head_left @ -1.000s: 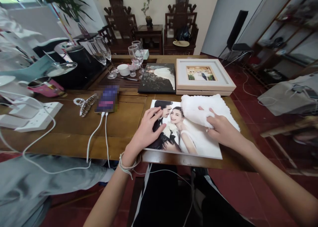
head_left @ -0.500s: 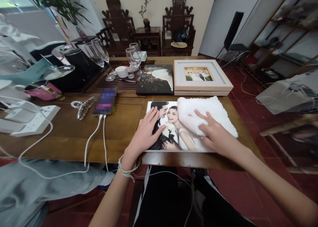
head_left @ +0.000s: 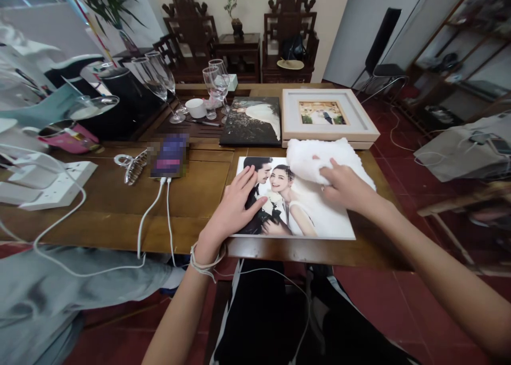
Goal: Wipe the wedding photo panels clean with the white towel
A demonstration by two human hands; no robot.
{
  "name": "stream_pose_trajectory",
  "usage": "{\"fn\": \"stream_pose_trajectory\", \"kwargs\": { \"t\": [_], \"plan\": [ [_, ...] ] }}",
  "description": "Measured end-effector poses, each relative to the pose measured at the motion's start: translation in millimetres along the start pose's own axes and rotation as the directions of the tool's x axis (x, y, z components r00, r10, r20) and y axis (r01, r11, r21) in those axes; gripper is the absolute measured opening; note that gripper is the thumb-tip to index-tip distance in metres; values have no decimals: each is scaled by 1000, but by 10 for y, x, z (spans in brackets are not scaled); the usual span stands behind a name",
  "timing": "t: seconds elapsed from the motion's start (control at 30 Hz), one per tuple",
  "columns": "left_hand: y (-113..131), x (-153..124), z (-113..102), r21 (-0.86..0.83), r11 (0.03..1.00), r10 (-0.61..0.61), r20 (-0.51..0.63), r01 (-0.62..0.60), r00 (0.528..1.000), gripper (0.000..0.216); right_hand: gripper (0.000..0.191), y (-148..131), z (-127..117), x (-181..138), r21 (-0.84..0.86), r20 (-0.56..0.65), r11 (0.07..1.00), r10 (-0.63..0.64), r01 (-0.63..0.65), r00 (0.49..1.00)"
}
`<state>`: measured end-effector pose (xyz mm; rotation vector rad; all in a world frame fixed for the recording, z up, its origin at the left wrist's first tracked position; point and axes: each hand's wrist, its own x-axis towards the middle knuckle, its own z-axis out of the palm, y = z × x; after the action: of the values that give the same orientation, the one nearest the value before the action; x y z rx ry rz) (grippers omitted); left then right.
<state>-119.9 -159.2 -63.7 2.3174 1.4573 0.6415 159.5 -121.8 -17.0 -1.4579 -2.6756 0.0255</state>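
Observation:
A glossy wedding photo panel (head_left: 297,218) lies flat near the table's front edge, showing a couple cheek to cheek. Across its left side rests my left hand (head_left: 236,204), fingers stretched out and palm down. My right hand (head_left: 344,184) grips a fluffy white cloth (head_left: 305,157) on the panel's upper right part. Some of that hand's fingers are sunk into the cloth and hidden. The cloth reaches past the panel's far and right edges, onto the wooden table.
Behind the panel lie a dark photo board (head_left: 253,123) and a light wooden picture frame (head_left: 369,128). To the left are a phone (head_left: 170,155) with cables, a hair claw clip (head_left: 133,165) and a power strip (head_left: 66,184). Stemmed glasses (head_left: 213,83) stand farther back.
My right hand has slid the white cloth away from me toward the panel's far edge, uncovering its lower right part. My left hand stays on the panel. The view has shifted slightly.

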Motion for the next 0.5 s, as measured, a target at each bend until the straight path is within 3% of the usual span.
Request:
{"fn": "stream_pose_trajectory", "kwargs": {
  "t": [0.13, 0.27, 0.37, 0.5],
  "plan": [
    [-12, 6, 10, -21, 1000, -8, -20, 8, 1000, 61, 19, -27, 47, -45, 13, -33, 1000, 10, -9, 999],
    [-10, 9, 0, -63, 998, -11, -70, 7, 997, 60, 21, -384, 102, -594, 83, -153, 992, -78, 91, 985],
    [-8, 4, -8, -84, 996, 17, -64, -23, 998, 59, 24, -618, 112, -1004, 141, -177, 974, -150, 176, 973],
    [4, -7, -3, -76, 996, 39, -38, -42, 999, 56, 24, -630, 70, -1137, 151, -149, 964, -199, 221, 969]
  ]
}}
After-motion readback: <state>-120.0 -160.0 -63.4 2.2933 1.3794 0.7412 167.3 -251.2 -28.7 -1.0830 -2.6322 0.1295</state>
